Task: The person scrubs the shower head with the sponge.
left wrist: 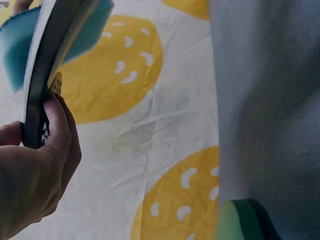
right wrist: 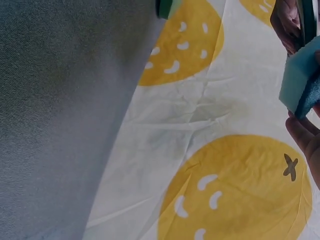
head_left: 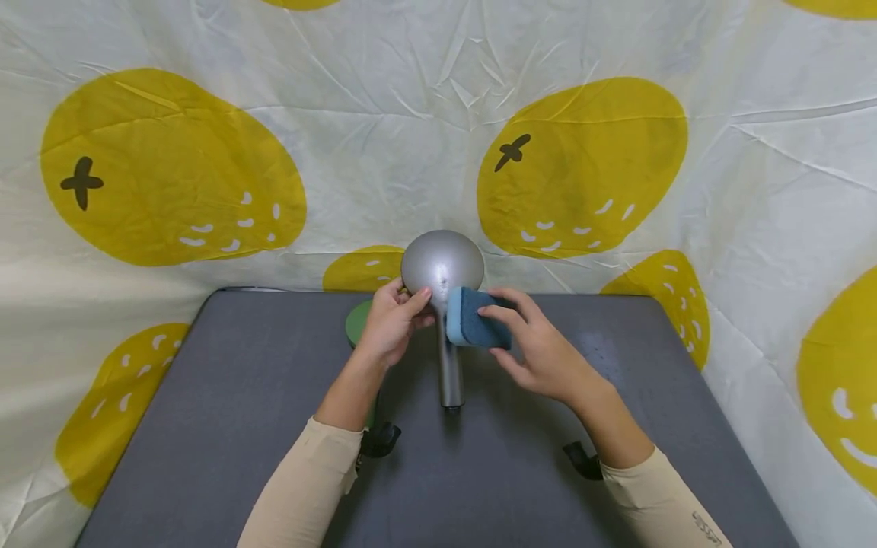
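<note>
A silver shower head (head_left: 442, 259) is held up with its smooth rounded back facing me and its handle (head_left: 450, 377) pointing down. My left hand (head_left: 393, 323) grips its left edge, thumb on the back and fingers behind. The left wrist view shows this left hand (left wrist: 37, 165) pinching the thin rim of the shower head (left wrist: 42, 65). In my right hand (head_left: 537, 346) is a two-tone blue sponge (head_left: 479, 318), thumb below and fingers above. Its light side is against the neck of the shower head, and its darker, rough side faces the palm.
A green rounded thing (head_left: 358, 323) lies on the dark grey table (head_left: 205, 426), partly hidden behind my left forearm. Behind the table hangs a white cloth (head_left: 390, 175) printed with yellow fruit shapes. Black straps (head_left: 584, 461) sit at both wrists.
</note>
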### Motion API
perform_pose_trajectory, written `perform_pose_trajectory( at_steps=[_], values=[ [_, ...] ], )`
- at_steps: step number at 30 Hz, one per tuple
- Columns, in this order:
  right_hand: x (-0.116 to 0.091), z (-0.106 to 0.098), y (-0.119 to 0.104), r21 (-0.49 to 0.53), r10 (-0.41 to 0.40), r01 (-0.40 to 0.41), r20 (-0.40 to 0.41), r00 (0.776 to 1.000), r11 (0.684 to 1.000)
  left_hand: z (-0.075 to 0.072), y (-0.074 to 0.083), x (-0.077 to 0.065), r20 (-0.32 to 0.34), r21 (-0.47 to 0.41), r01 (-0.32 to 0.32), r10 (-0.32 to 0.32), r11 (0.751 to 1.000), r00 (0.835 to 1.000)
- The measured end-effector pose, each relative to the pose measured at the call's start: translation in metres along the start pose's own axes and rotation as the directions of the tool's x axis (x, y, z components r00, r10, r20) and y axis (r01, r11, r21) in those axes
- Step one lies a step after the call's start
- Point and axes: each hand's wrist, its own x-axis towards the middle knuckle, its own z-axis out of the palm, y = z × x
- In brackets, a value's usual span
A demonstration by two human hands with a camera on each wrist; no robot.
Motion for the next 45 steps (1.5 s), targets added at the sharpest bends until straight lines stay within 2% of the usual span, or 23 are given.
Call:
perform_pose_trajectory(
  at_steps=[8,15,21,25,29,33,41,45],
  values=[
    [-0.010,0.006,-0.011,0.114,-0.002,-0.008,0.083,0.997,0.993,-0.002,0.004,0.001,-0.006,-0.060,-0.001,0.001,0.998,1.000],
    [-0.030,0.008,-0.024,0.200,0.006,-0.040,0.165,0.986,0.979,-0.006,0.008,0.002,-0.075,-0.102,-0.033,0.025,0.994,0.997],
    [-0.047,0.012,-0.035,0.228,-0.008,-0.027,0.150,0.989,0.973,-0.010,0.006,0.002,-0.137,-0.146,-0.059,0.039,0.987,0.990],
    [-0.049,0.011,-0.037,0.165,-0.040,0.021,0.113,0.993,0.986,-0.010,0.006,0.001,-0.144,-0.133,-0.062,0.043,0.989,0.989],
    [-0.041,0.005,-0.038,0.036,-0.070,0.067,0.102,0.992,0.997,-0.007,0.005,-0.001,-0.132,-0.084,-0.066,0.055,0.994,0.990],
    [-0.024,-0.004,-0.033,-0.059,-0.072,0.080,0.120,0.990,0.995,-0.001,0.004,-0.002,-0.130,-0.032,-0.082,0.077,0.996,0.989],
    [0.013,-0.020,-0.015,-0.147,-0.029,0.044,0.106,0.994,0.988,0.005,0.001,-0.002,-0.131,0.039,-0.088,0.092,0.995,0.987],
    [0.022,-0.026,-0.011,-0.165,-0.001,0.025,0.142,0.990,0.986,0.007,0.000,0.000,-0.146,0.055,-0.079,0.087,0.995,0.986]
  ],
)
